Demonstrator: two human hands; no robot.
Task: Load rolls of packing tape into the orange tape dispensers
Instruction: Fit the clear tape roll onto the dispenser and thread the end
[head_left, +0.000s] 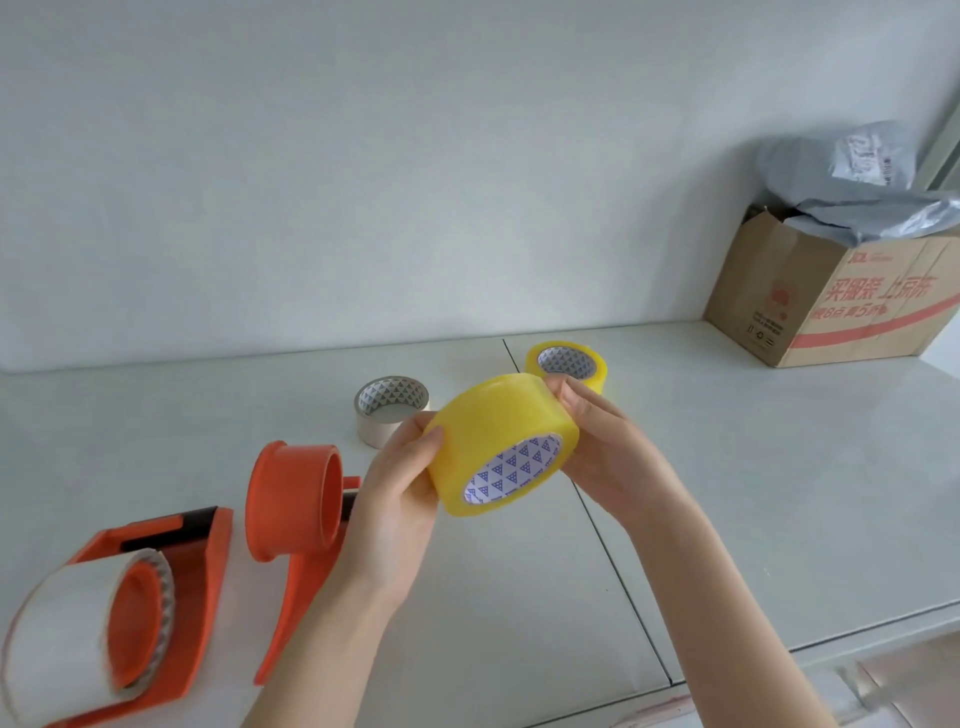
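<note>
A yellow tape roll (493, 431) hangs above the white table, tilted, its patterned core facing me. My left hand (400, 488) grips its left side and my right hand (608, 441) its right side. An empty orange dispenser (293, 509) lies on the table just left of my left hand, its round hub bare. At the near left lies a second orange dispenser (202, 587) with a whitish tape roll (67, 639) on its hub. Behind my hands, a beige tape roll (387, 410) and a second yellow roll (569, 364) rest flat on the table.
A cardboard box (826, 301) stuffed with grey plastic bags (857, 192) stands at the back right by the wall. The white table (753, 493) has a seam running through its middle, and its front edge runs at the lower right.
</note>
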